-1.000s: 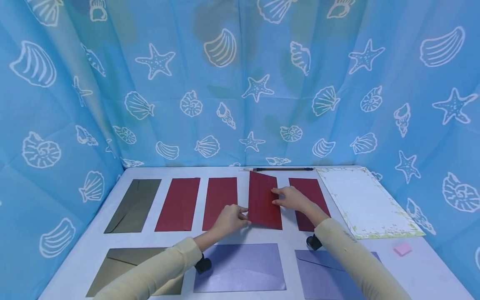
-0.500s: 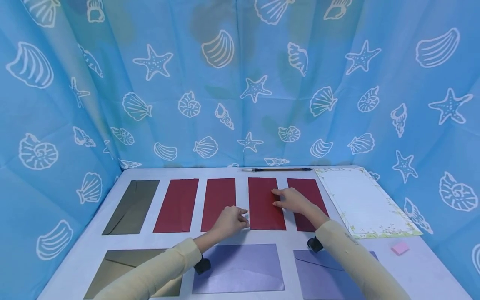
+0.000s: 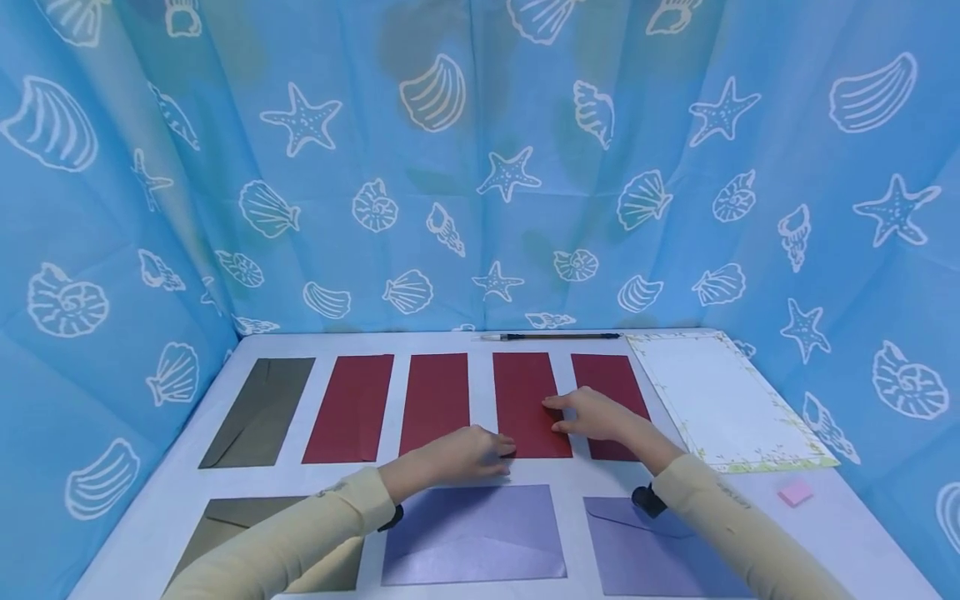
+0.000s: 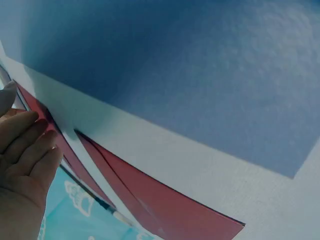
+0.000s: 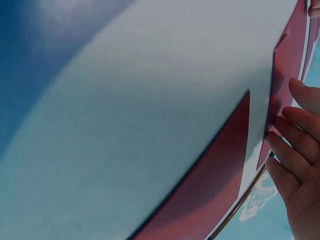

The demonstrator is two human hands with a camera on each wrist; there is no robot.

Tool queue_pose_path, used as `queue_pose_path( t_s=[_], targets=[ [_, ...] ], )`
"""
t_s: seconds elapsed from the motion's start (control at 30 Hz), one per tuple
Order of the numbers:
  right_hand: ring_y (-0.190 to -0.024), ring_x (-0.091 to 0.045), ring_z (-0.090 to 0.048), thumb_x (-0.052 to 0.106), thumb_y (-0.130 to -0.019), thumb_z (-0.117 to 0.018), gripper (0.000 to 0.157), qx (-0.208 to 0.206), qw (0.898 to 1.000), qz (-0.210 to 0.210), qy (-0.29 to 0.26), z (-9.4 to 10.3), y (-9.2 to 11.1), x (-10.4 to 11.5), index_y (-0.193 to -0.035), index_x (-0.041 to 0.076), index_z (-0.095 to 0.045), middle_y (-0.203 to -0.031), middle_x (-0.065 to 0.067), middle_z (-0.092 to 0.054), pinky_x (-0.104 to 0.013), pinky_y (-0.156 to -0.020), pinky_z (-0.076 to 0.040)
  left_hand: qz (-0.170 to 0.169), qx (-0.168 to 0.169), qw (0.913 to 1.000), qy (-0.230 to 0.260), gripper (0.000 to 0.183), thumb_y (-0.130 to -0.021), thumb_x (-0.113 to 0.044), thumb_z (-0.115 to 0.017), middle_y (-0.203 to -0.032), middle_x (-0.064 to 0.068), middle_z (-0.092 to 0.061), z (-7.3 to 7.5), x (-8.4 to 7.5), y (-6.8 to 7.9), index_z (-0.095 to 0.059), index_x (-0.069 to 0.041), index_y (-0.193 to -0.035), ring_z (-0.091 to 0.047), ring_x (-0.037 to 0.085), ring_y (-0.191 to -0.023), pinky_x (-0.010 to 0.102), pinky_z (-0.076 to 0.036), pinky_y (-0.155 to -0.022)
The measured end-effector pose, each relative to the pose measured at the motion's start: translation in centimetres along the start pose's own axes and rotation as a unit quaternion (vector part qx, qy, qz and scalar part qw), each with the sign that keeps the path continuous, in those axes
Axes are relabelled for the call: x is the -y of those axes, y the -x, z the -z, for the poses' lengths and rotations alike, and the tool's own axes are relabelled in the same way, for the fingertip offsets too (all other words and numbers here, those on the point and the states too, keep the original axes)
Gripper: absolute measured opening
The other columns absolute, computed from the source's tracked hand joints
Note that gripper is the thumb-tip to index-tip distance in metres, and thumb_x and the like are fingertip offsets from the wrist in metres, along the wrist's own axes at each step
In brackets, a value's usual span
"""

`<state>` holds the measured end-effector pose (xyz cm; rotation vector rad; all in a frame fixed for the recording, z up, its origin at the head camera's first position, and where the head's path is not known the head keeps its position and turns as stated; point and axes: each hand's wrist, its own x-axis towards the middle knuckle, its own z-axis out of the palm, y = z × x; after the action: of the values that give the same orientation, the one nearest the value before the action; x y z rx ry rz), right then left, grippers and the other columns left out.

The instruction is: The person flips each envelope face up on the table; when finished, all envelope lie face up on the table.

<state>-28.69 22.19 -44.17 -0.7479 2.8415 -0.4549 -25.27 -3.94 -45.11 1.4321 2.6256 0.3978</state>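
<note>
A red envelope [image 3: 521, 392], second from the right in the back row, lies flat on the white table between my hands. My left hand [image 3: 467, 454] is at its lower left corner, fingers stretched out over the edge. My right hand [image 3: 596, 414] has its fingertips at the envelope's right edge, thumb apart from the forefinger. In the left wrist view the fingers of the left hand [image 4: 27, 160] are extended and side by side. The right wrist view shows the right hand [image 5: 300, 145] with relaxed fingers beside the red paper. Neither hand grips anything.
More red envelopes [image 3: 348, 408] and a dark olive one [image 3: 258, 412] share the back row. In front lie purple envelopes [image 3: 476, 537] and a gold one [image 3: 225, 533]. A brush [image 3: 562, 337] lies behind; bordered paper [image 3: 727, 400] and a pink block [image 3: 795, 493] are right.
The red envelope, earlier raised and tilted between my hands, came down flat. My left hand has since shifted right and nearer to its lower edge; my right hand has moved slightly nearer and right.
</note>
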Motion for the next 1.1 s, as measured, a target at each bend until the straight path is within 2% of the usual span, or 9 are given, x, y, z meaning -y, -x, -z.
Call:
queue_pose_path(
  t_s=[0.17, 0.47, 0.6, 0.67, 0.73, 0.8, 0.9, 1.0, 1.1],
  targets=[
    [-0.119, -0.031, -0.056, 0.019, -0.086, -0.074, 0.049, -0.006, 1.0, 0.016, 0.011, -0.5, 0.0, 0.1, -0.131, 0.004, -0.06, -0.13, -0.013, -0.06, -0.035, -0.086, -0.054, -0.006, 0.003, 1.0, 0.004, 0.039, -0.092, -0.022, -0.067, -0.124, 0.003, -0.064, -0.1, 0.0, 0.2, -0.063, -0.006, -0.128, -0.06, 0.009, -0.113, 0.016, -0.046, -0.091],
    [-0.121, -0.031, -0.055, 0.022, -0.087, -0.073, 0.051, -0.01, 1.0, 0.023, -0.016, -0.5, -0.1, -0.3, -0.134, 0.006, -0.058, -0.132, -0.012, -0.058, -0.033, -0.086, -0.054, -0.006, -0.013, 0.9998, 0.014, 0.041, -0.091, -0.021, -0.069, -0.124, 0.003, -0.064, -0.1, 0.5, 0.9, -0.063, -0.007, -0.128, -0.059, 0.009, -0.115, 0.017, -0.046, -0.091],
    [-0.081, -0.023, -0.066, 0.021, -0.088, -0.072, 0.05, -0.023, 0.999, 0.026, -0.038, 0.2, 0.2, -1.2, -0.134, 0.006, -0.058, -0.123, -0.012, -0.065, -0.024, -0.064, -0.054, -0.016, -0.026, 0.9995, 0.007, 0.041, -0.091, -0.021, -0.069, -0.124, 0.004, -0.064, 0.1, 0.4, 0.8, -0.062, -0.005, -0.129, -0.059, 0.01, -0.115, 0.018, -0.047, -0.091],
    [-0.057, -0.016, -0.054, 0.02, -0.088, -0.072, 0.05, -0.029, 0.998, 0.029, -0.041, 0.6, 0.4, -1.7, -0.134, 0.006, -0.058, -0.101, -0.01, -0.071, -0.021, -0.053, -0.046, -0.025, -0.033, 0.9991, 0.005, 0.042, -0.091, -0.021, -0.069, -0.125, 0.004, -0.064, 0.2, 0.4, 0.6, -0.062, -0.005, -0.129, -0.059, 0.01, -0.115, 0.018, -0.047, -0.091],
    [-0.049, -0.014, -0.042, 0.019, -0.088, -0.071, 0.049, -0.034, 0.998, 0.026, -0.048, 1.1, 0.6, -2.2, -0.134, 0.006, -0.058, -0.079, -0.006, -0.067, -0.022, -0.051, -0.043, -0.034, -0.039, 0.9986, 0.01, 0.043, -0.091, -0.021, -0.069, -0.125, 0.004, -0.064, 0.3, 0.3, 0.2, -0.061, -0.004, -0.129, -0.059, 0.01, -0.115, 0.018, -0.046, -0.092],
    [-0.058, -0.013, -0.052, 0.019, -0.089, -0.071, 0.049, -0.041, 0.998, 0.023, -0.049, 1.4, 0.9, -2.7, -0.134, 0.005, -0.057, -0.071, -0.004, -0.062, -0.022, -0.058, -0.048, -0.042, -0.039, 0.9983, 0.016, 0.043, -0.091, -0.021, -0.069, -0.125, 0.004, -0.064, 0.4, 0.0, -0.3, -0.06, -0.004, -0.13, -0.058, 0.009, -0.116, 0.018, -0.046, -0.093],
    [-0.088, -0.022, -0.064, 0.019, -0.089, -0.07, 0.048, -0.053, 0.997, 0.016, -0.051, 1.6, 1.3, -3.5, -0.134, 0.006, -0.058, -0.094, -0.009, -0.07, -0.029, -0.075, -0.054, -0.05, -0.031, 0.9981, 0.016, 0.044, -0.092, -0.022, -0.068, -0.125, 0.003, -0.064, 0.5, -0.6, -1.2, -0.06, -0.005, -0.131, -0.057, 0.008, -0.117, 0.017, -0.044, -0.094],
    [-0.111, -0.033, -0.06, 0.018, -0.089, -0.07, 0.048, -0.066, 0.997, 0.013, -0.049, 1.8, 1.7, -4.3, -0.133, 0.004, -0.058, -0.121, -0.015, -0.065, -0.039, -0.085, -0.054, -0.058, -0.025, 0.998, 0.01, 0.046, -0.091, -0.023, -0.069, -0.126, 0.003, -0.063, 0.4, -1.3, -2.2, -0.059, -0.006, -0.132, -0.057, 0.008, -0.118, 0.015, -0.043, -0.094],
    [-0.116, -0.037, -0.057, 0.017, -0.089, -0.07, 0.048, -0.073, 0.996, 0.004, -0.047, 1.9, 2.2, -4.9, -0.133, 0.002, -0.058, -0.126, -0.017, -0.061, -0.045, -0.088, -0.052, -0.07, -0.029, 0.9971, 0.006, 0.047, -0.09, -0.023, -0.07, -0.125, 0.002, -0.064, 0.1, -2.1, -3.2, -0.059, -0.006, -0.132, -0.057, 0.007, -0.117, 0.014, -0.044, -0.092]
  ],
)
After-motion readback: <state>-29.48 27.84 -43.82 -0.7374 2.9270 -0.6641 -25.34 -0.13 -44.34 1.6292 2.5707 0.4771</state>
